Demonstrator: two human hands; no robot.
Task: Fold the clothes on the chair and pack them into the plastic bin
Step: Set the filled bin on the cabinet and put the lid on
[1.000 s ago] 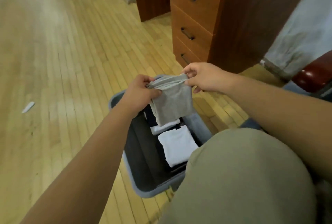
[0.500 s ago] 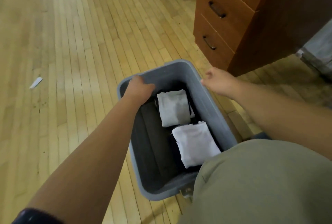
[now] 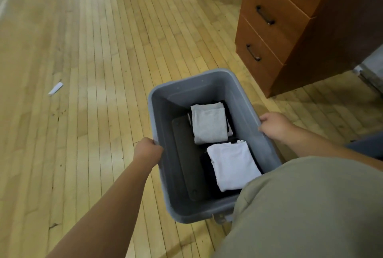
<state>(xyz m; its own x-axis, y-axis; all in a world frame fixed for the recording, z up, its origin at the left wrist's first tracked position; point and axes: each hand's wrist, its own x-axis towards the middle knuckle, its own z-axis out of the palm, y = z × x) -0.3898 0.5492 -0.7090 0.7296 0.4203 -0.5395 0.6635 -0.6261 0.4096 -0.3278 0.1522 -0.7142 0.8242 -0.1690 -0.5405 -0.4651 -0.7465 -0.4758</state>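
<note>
Gray plastic bin (image 3: 196, 92) sits on wood floor (image 3: 93, 50), just in front of person's knee (image 3: 310, 206). L hand (image 3: 148, 150) grips bin's left rim, fingers curled over the edge; R hand (image 3: 273, 125) grips right rim likewise. Inside, on the right: folded gray garment (image 3: 209, 123) at far end, folded white garment (image 3: 232, 166) nearer, both atop dark clothes (image 3: 207, 173). Drawer cabinet (image 3: 269, 36) to the right; paper scrap (image 3: 55, 88) well left.

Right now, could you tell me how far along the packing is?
Done: a folded grey garment and a folded white garment lie in the grey plastic bin. In hand: left hand and right hand grip its long rims. Left: cannot tell from this view.
</note>
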